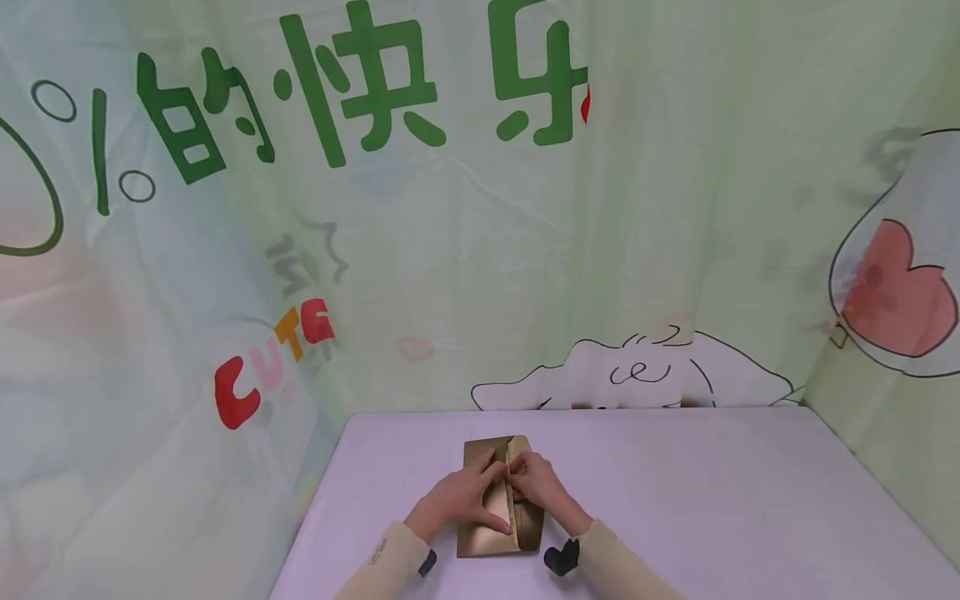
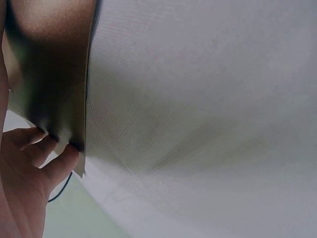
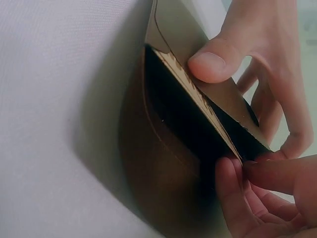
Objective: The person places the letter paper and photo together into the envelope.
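A golden-brown paper envelope [image 1: 480, 546] lies on the table, its flap [image 1: 531, 533] folded out to the right. In the right wrist view a cream card [image 3: 198, 104] with a patterned, layered edge stands in the envelope's mouth, dark gaps on either side of it. My right hand [image 1: 536, 483] pinches this edge at its far end between thumb and index finger. Spread over the envelope's front, my left hand [image 1: 463, 493] rests with the thumb [image 3: 210, 67] beside the mouth. Its other fingertips touch the envelope's far part in the left wrist view.
The envelope and both hands are on a pale lilac table [image 1: 675, 483]. Behind and at both sides hangs a light green printed curtain [image 1: 465, 250], reaching the table's back edge.
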Available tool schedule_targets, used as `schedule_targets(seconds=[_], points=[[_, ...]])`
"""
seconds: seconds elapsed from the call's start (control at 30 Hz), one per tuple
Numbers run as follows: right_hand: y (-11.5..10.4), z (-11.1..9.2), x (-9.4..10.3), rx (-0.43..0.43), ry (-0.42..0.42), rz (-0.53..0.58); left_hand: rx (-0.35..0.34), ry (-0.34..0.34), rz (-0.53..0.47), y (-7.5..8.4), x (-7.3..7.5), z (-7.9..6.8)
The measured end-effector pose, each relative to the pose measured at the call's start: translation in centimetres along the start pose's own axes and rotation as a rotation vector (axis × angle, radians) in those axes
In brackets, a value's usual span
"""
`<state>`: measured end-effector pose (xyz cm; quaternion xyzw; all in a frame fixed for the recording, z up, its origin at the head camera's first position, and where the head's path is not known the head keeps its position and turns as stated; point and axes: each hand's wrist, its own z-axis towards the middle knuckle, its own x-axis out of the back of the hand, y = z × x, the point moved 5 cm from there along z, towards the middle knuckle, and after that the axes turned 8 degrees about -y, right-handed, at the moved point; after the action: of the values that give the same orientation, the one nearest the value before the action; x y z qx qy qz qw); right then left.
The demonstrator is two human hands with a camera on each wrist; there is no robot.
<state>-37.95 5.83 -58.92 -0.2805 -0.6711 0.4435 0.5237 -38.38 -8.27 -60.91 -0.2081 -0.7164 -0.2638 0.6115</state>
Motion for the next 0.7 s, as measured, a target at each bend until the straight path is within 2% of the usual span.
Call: schedule_targets(seconds=[0.2, 0.57, 0.7], points=[[-0.10, 0.12, -0.11, 0.005, -0.017, -0.010, 0.005, -0.010, -0.005, -0.16, -0.20, 0.11], [0.38, 0.13, -0.09, 0.039, -0.057, 0.060, -0.003, -0.009, 0.008, -0.02, -0.34, -0.03], [0.55, 0.30, 0.05, 0.022, -0.070, 0.078, 0.007, -0.009, 0.007, -0.04, -0.12, -0.04]])
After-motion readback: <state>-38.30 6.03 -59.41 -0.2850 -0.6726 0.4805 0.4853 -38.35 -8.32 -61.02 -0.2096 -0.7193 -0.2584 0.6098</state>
